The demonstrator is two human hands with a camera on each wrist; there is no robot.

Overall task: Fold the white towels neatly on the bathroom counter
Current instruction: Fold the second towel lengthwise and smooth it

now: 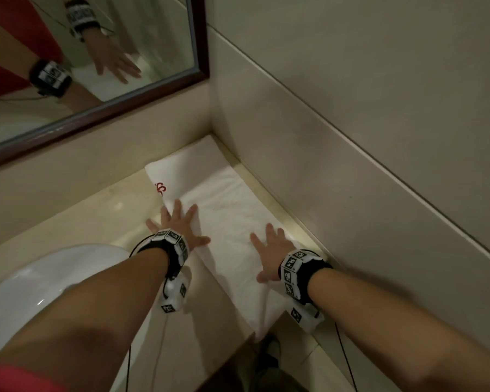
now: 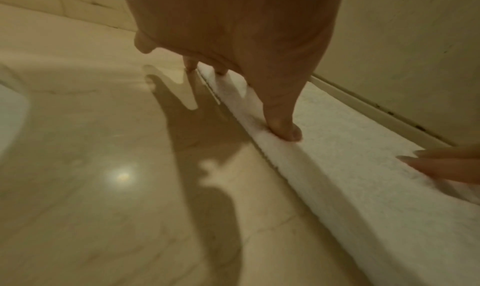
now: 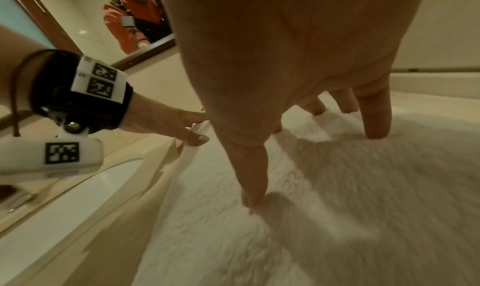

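A white towel [image 1: 229, 222] lies as a long folded strip on the beige counter [image 1: 77, 219], running from the corner toward the front edge, where its near end hangs over. Red stitching shows on the flatter layer at its far end. My left hand [image 1: 176, 224] lies flat with spread fingers on the towel's left edge [image 2: 275, 146]; its thumb [image 2: 285, 130] presses that folded edge. My right hand [image 1: 269, 250] lies flat with spread fingers on the towel's right half [image 3: 337, 187]. Neither hand grips anything.
A white sink basin [image 1: 34, 278] sits at the left of the counter. A dark-framed mirror [image 1: 125, 100] hangs on the back wall and tiled walls [image 1: 351, 137] close the corner on the right. The floor [image 1: 266, 363] shows below the counter's front edge.
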